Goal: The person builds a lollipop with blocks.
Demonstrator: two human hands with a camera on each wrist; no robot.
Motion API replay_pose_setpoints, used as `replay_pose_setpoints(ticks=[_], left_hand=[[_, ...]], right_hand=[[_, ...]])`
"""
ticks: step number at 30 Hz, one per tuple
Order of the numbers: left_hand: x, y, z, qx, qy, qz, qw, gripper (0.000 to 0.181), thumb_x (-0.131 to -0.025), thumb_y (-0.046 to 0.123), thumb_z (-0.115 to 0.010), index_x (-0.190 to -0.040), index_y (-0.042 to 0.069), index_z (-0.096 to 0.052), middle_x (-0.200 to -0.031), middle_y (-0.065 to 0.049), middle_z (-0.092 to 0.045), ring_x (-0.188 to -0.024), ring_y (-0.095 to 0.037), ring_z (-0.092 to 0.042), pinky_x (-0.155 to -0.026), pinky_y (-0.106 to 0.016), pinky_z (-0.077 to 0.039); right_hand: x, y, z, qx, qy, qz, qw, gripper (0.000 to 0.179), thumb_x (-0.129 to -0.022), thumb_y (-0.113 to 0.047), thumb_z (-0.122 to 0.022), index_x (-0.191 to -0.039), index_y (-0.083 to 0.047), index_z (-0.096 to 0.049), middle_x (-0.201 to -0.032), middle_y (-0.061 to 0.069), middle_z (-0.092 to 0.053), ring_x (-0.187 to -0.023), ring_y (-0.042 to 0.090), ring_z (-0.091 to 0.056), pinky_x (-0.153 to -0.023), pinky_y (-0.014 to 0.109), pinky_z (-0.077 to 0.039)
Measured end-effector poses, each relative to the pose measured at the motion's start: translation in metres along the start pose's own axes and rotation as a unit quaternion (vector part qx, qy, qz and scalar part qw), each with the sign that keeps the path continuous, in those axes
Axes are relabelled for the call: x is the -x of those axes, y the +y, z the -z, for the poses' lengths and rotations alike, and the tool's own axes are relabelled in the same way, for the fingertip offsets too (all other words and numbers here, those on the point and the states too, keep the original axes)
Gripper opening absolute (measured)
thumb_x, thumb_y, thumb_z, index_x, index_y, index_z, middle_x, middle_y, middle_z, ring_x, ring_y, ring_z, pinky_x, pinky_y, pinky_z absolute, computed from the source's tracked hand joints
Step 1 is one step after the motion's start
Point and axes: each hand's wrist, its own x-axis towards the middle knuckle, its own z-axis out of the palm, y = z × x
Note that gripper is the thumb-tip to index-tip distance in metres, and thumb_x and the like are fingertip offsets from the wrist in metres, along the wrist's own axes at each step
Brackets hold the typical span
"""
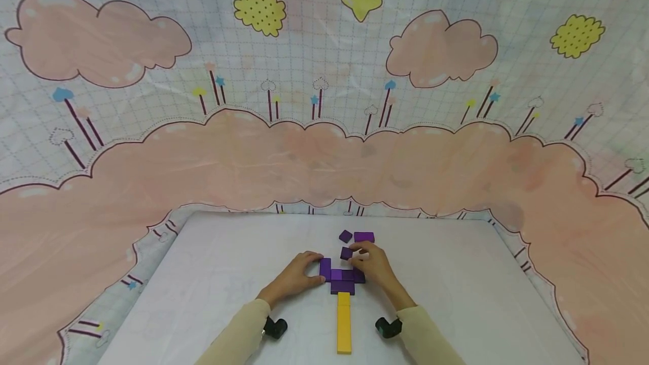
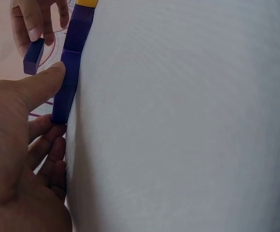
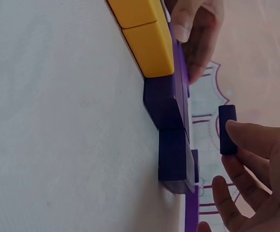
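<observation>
My left hand holds the left purple block of a flat layout, thumb at its near end and index finger at its far end. Raised just above the layout, a small purple block is pinched between thumb and fingertips of my right hand. The layout has two small purple pieces in the middle, a purple block at the right, partly behind the right hand, and a wide purple block below. From that one, yellow blocks run toward me in a line.
Beyond the layout lie a loose purple square block, turned cornerwise, and a purple rectangular block close to the right fingers. Everything rests on a white table. A printed cloth with clouds hangs behind its far edge.
</observation>
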Motion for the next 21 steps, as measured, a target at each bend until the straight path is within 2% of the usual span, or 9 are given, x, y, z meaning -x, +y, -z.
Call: replay_pose_setpoints(ticks=[6,11,21], left_hand=[[0.001,0.0,0.0,0.0,-0.001,0.001,1.0,0.06,-0.087,0.039,-0.073,-0.139,0.016,-0.054,-0.144,-0.009,-0.052,-0.138,-0.033,-0.043,-0.116,-0.056,-0.035],[0.001,-0.001,-0.001,-0.007,0.003,-0.009,0.9999,0.059,-0.087,0.038,-0.073,-0.138,0.015,-0.054,-0.143,-0.01,-0.053,-0.137,-0.034,-0.044,-0.115,-0.056,-0.036],[0.002,0.0,0.0,-0.008,0.004,-0.015,0.9998,0.059,-0.087,0.036,-0.074,-0.137,0.013,-0.055,-0.142,-0.01,-0.053,-0.137,-0.034,-0.044,-0.115,-0.056,-0.035]], right_hand=[[0.001,-0.002,-0.005,0.007,-0.022,0.013,0.9996,0.027,-0.087,-0.013,-0.074,-0.113,-0.012,-0.07,-0.118,0.01,-0.067,-0.107,0.029,-0.062,-0.087,0.042,-0.058],[0.0,-0.002,-0.009,0.01,-0.038,0.018,0.9991,0.027,-0.087,-0.013,-0.073,-0.113,-0.011,-0.07,-0.117,0.011,-0.068,-0.108,0.031,-0.063,-0.092,0.047,-0.056],[-0.001,0.001,-0.017,0.023,-0.043,0.016,0.9987,0.028,-0.085,-0.014,-0.075,-0.112,-0.012,-0.07,-0.115,0.011,-0.07,-0.107,0.032,-0.063,-0.096,0.053,-0.052]])
